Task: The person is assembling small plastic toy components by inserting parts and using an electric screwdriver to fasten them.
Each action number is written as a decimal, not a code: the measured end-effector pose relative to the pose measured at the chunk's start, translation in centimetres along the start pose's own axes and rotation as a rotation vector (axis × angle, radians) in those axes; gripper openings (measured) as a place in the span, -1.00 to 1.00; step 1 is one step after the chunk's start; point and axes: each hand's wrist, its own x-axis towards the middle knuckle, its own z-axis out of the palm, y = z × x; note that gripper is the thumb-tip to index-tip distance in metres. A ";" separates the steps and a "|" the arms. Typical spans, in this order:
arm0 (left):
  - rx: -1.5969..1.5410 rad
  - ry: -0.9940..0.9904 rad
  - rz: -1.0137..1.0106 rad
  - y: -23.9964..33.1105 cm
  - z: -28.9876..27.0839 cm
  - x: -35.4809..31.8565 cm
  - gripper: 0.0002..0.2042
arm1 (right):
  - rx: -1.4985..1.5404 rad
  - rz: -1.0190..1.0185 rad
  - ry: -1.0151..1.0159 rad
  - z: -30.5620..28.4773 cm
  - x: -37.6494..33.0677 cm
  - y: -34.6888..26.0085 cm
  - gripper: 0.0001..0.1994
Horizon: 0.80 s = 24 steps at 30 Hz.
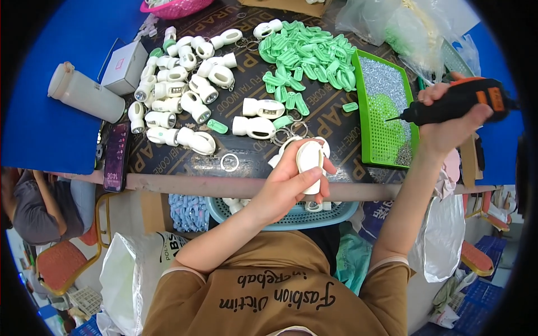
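Note:
My left hand [284,182] holds a white plastic keychain flashlight [309,162] above the table's near edge, its fingers wrapped round the body. At the right, my right hand [443,131] grips a black and orange electric screwdriver [448,106]. The thin bit points left, over a bright green tray [366,147]. Small silver screws [384,78] fill the far part of that tray. White flashlights [196,106] lie in a group at the left, and several more with key rings rest just beyond my left hand. A heap of small green plastic pieces [308,53] is at the back middle.
A whitish bottle [84,92], a white box [124,68] and a phone [116,157] are on the left. A blue basket [280,224] with white parts sits below the table edge. Clear plastic bags [403,28] lie back right. Another person [47,207] sits at far left.

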 end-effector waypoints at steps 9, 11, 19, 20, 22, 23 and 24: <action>-0.030 -0.024 -0.069 0.6 -0.2 -0.2 -0.62 | 0.428 0.145 -0.491 7.2 -3.9 -4.6 -0.20; -0.037 -0.023 -0.084 0.5 0.0 -0.2 -0.63 | 0.398 0.162 -0.562 8.1 -4.0 -5.2 -0.19; -0.044 0.000 -0.084 0.7 0.0 -0.5 -0.63 | 0.222 0.118 -0.499 11.3 -5.6 -5.3 -0.11; -0.046 0.000 -0.083 0.7 0.0 -0.5 -0.63 | 0.200 0.126 -0.476 11.6 -5.8 -5.4 -0.09; -0.034 0.013 -0.084 0.7 -0.1 -0.5 -0.63 | 0.158 0.142 -0.431 12.2 -6.0 -5.5 -0.07; -0.036 0.014 -0.082 0.7 -0.1 -0.5 -0.63 | 0.137 0.150 -0.408 12.3 -6.1 -5.5 -0.05; -0.034 0.014 -0.082 0.7 0.0 -0.5 -0.64 | 0.137 0.151 -0.409 12.3 -6.1 -5.5 -0.05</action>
